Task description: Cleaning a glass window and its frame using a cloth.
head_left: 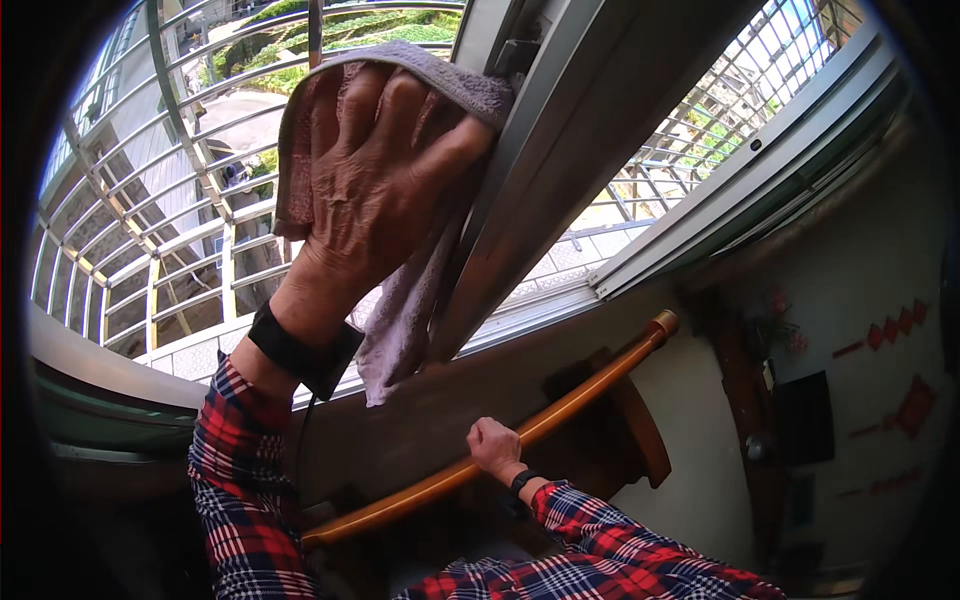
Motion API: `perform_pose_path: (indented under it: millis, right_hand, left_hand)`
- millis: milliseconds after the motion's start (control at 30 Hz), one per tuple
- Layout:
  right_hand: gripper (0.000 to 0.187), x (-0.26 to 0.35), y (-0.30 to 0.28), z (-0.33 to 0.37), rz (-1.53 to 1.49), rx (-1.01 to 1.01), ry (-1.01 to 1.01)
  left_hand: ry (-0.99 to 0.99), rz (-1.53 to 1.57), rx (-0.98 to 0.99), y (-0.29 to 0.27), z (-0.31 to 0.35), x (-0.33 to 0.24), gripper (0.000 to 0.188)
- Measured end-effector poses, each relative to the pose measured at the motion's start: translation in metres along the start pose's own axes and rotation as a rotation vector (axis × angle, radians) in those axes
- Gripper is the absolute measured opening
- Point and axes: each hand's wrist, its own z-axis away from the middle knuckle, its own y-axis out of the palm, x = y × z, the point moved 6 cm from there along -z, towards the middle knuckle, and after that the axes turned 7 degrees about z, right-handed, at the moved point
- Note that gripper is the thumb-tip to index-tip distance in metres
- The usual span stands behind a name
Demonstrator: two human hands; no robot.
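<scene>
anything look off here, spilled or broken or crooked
Nothing clearly stands out; no spill or damage shows. The cloth bunches under the left hand with one end dangling, which looks ordinary. The window frame slants across the view, but that may just be camera tilt and fisheye bend.

Colour key: the cloth (398, 335) is pale lilac-grey with dusky pink areas, while the window frame (550, 140) grades from silver-grey to dark brown. Both sleeves (235, 475) carry a red, navy and white plaid, and the wristbands (285, 342) are black. The wooden rail (580, 393) is glossy amber-brown, the wall hangings (893, 328) show red diamonds, and the vegetation (385, 28) is bright green.
</scene>
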Motion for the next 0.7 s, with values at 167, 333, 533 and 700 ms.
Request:
perform_pose_path:
  millis: [167,333,533,700]
  right_hand:
    - [0.013,-0.004,0.008,0.006,0.03,0.005,0.002]
    - [0.014,-0.004,0.014,0.006,0.029,0.023,-0.004]
    - [0.013,-0.001,0.018,0.006,0.046,0.054,0.009]
    - [0.013,-0.005,0.024,0.005,0.037,0.06,0.006]
  left_hand:
    - [0.067,-0.01,-0.011,0.025,0.033,0.011,0.036]
    - [0.073,0.096,0.041,0.044,0.083,0.004,0.031]
    - [0.031,0.185,0.218,0.074,0.174,-0.002,0.023]
    - [-0.02,0.236,0.232,0.096,0.239,-0.012,0.024]
